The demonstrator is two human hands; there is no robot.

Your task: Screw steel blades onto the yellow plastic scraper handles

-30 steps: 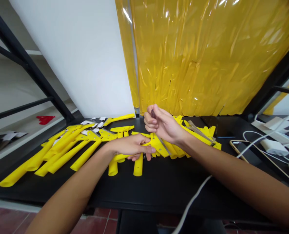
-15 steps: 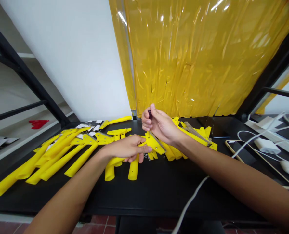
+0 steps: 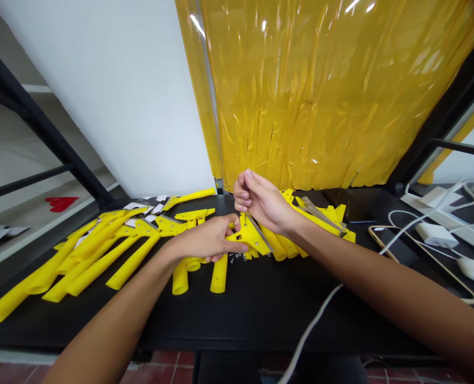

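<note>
In front of the amber curtain [image 3: 320,96], the left hand [image 3: 216,234] is pinching a yellow scraper [image 3: 253,238], presumably bracing it beneath the slim driver [image 3: 245,217] that the right hand [image 3: 260,198] is holding upright in a curled fist (its handle is hiding).

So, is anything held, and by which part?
Left grip: a yellow plastic tool, near its flat head. Right grip: a thin metal shaft, by its hidden upper end.
</note>
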